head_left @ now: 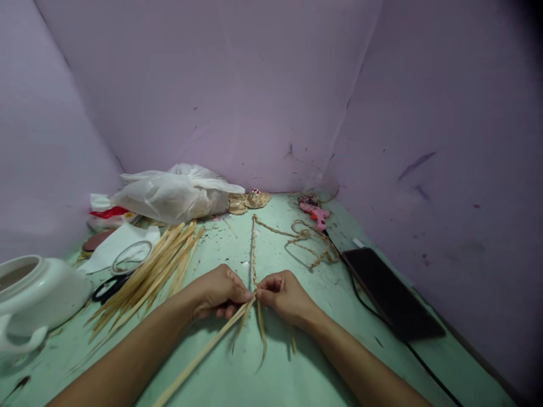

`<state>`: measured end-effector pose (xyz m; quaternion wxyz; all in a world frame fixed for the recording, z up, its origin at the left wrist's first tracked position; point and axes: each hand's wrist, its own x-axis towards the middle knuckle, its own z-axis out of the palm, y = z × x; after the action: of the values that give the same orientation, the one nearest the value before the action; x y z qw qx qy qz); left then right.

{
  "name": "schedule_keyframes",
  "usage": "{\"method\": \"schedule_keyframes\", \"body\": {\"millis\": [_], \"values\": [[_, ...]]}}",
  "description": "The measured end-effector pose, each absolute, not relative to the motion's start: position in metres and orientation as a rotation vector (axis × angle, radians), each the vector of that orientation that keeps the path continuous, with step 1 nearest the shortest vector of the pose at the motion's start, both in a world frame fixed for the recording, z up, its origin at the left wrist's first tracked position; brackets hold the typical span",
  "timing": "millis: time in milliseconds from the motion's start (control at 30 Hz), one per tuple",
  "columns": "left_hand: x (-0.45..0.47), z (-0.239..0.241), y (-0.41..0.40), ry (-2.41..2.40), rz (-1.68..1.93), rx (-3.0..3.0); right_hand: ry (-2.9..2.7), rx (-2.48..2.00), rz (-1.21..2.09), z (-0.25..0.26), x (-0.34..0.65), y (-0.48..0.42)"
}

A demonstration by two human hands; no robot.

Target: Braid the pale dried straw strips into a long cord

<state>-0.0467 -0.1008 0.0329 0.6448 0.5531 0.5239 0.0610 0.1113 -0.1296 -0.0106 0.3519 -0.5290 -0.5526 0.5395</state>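
A braid of straw-coloured strips (254,249) runs up the middle of the table from between my hands. My left hand (227,291) is closed, thumb and fingers pinching the strips at the braid's lower end. Close against it, my right hand (282,294) pinches the same spot from the other side. Loose strips (207,345) fan out below the fingers, one long one reaching the bottom edge. The braid's far end bends right into a loose tangle of finished braid (311,243).
Left lie a bundle of dry strips (148,277), black-handled scissors (110,287), a clear ring (131,257) and a white ceramic pot (46,294). Behind are a plastic bag (178,195) and woven pieces (250,200). A pink glue gun (316,216), its cable and a black phone (390,294) lie right.
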Motion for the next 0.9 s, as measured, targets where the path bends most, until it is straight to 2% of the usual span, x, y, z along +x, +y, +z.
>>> {"method": "schedule_keyframes", "body": {"millis": [167,433,600,733,900], "values": [[-0.042,0.027,-0.102,1.210,0.171,1.200,-1.467,-1.414,1.337,-0.012,0.109,-0.130],[-0.030,0.025,-0.113,1.300,0.282,1.107,-1.243,-1.332,1.536,0.000,0.106,-0.133],[-0.030,0.024,-0.115,1.391,0.367,1.260,-1.075,-1.365,1.606,0.007,0.107,-0.135],[-0.028,0.022,-0.117,1.228,0.447,1.200,-1.001,-1.266,1.696,0.011,0.109,-0.136],[-0.028,0.021,-0.118,1.060,0.366,1.061,-0.974,-1.199,1.774,0.013,0.109,-0.136]]}}
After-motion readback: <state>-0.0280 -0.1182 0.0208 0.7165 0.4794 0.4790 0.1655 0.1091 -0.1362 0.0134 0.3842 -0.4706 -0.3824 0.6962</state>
